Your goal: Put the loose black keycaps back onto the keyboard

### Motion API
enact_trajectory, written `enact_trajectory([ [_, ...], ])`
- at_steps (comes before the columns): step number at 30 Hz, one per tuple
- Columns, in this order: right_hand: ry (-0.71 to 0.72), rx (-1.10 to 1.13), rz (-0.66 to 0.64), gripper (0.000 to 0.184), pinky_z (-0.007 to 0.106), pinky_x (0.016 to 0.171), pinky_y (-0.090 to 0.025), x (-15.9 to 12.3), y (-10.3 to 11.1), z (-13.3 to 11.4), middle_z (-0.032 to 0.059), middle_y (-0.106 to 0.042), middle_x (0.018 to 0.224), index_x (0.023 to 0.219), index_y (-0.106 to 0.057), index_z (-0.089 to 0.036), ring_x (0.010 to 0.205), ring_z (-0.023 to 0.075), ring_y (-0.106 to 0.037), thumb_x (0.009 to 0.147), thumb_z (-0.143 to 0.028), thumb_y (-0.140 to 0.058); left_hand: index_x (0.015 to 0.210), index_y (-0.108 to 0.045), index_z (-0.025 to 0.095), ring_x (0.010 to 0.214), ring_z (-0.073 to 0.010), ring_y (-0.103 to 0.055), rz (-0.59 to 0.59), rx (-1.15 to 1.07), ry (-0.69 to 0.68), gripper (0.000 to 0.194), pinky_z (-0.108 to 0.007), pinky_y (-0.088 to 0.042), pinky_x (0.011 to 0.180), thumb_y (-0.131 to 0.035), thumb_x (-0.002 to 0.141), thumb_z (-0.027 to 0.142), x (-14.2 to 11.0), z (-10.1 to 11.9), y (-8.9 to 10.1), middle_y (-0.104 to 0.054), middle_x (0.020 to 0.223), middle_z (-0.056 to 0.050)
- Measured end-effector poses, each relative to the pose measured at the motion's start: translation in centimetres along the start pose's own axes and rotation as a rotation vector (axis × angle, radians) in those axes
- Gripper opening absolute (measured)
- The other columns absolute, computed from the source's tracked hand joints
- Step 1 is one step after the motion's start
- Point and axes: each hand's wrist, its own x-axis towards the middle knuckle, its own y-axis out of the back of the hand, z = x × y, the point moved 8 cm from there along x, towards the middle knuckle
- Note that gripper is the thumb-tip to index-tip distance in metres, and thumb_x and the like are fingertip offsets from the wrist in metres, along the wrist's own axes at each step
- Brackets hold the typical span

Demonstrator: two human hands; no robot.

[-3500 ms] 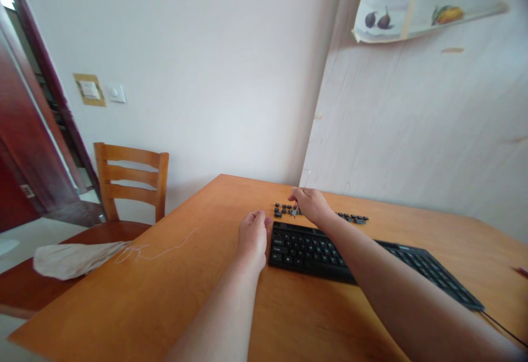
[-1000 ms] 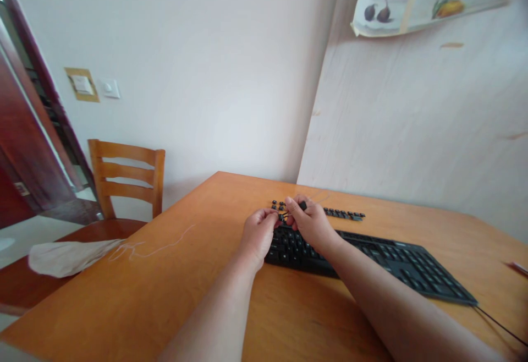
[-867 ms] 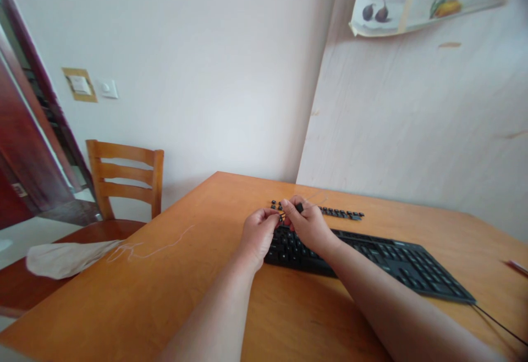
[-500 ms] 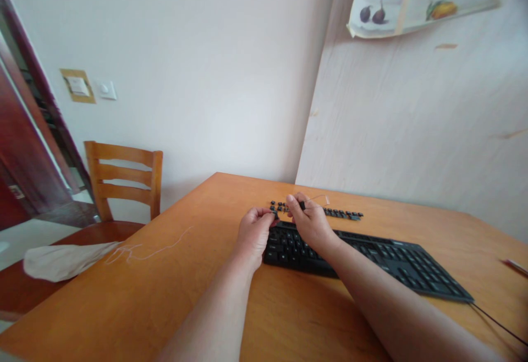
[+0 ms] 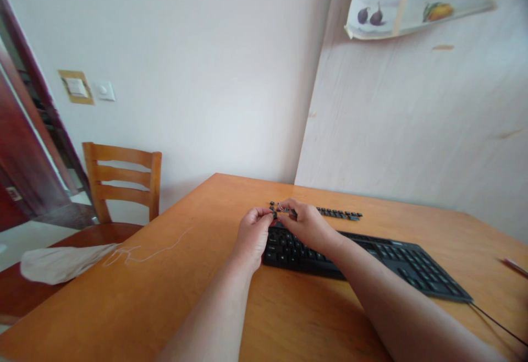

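A black keyboard (image 5: 402,265) lies on the wooden table, its left end beneath my hands. My left hand (image 5: 254,235) is closed, thumb and fingertips pinching a small black keycap (image 5: 274,215) just above the keyboard's upper left corner. Close beside it, my right hand (image 5: 307,223) is closed around a wire keycap puller (image 5: 281,207); the dark handle is mostly hidden by the fingers, and the thin wire end is by the keycap. Behind the hands, loose black keycaps (image 5: 336,213) lie in rows, partly covered by my right hand.
The keyboard cable (image 5: 497,319) runs off to the right. A pencil-like stick (image 5: 515,266) lies at the table's right edge. White thread (image 5: 160,251) trails over the left edge near a whitish cloth or bag (image 5: 66,263) on the wooden chair (image 5: 124,177).
My right hand has turned the keycap puller round, so its wire end now points left towards the keycap. My left hand has stayed nearly in place with the keycap.
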Motion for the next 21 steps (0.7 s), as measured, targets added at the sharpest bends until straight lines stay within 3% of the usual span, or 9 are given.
enact_trajectory([
  [4,-0.033,-0.043,-0.026,0.021,0.022,0.055,-0.033,0.0,-0.2,0.2,-0.0035,-0.059,0.063,0.100,-0.066,-0.020,0.055,0.0111,-0.050,0.080,-0.027,-0.061,0.079,-0.063,0.016,0.077,-0.0164,-0.062,-0.020,-0.010,-0.017,0.017,-0.027,-0.044,0.072,-0.068,0.068,0.027,0.1,-0.3,0.0,-0.069,0.079,-0.004],
  [14,-0.044,-0.079,-0.052,0.018,0.023,0.055,-0.032,0.1,0.0,0.1,-0.0021,-0.060,0.064,0.092,-0.069,-0.022,0.058,0.0129,-0.051,0.079,-0.029,-0.061,0.081,-0.065,0.016,0.078,-0.0168,-0.062,-0.040,0.000,-0.012,0.019,-0.027,-0.044,0.073,-0.069,0.068,0.028,0.0,-0.2,-0.4,-0.070,0.081,-0.005],
  [21,-0.136,-0.134,0.007,0.016,0.023,0.058,-0.035,0.7,0.6,2.8,0.0003,-0.063,0.064,0.077,-0.066,-0.019,0.059,0.0136,-0.054,0.081,-0.030,-0.056,0.080,-0.064,0.017,0.074,-0.0160,-0.061,0.112,0.105,-0.014,0.017,-0.026,-0.043,0.070,-0.068,0.067,0.027,0.0,0.0,1.0,-0.067,0.073,-0.001],
])
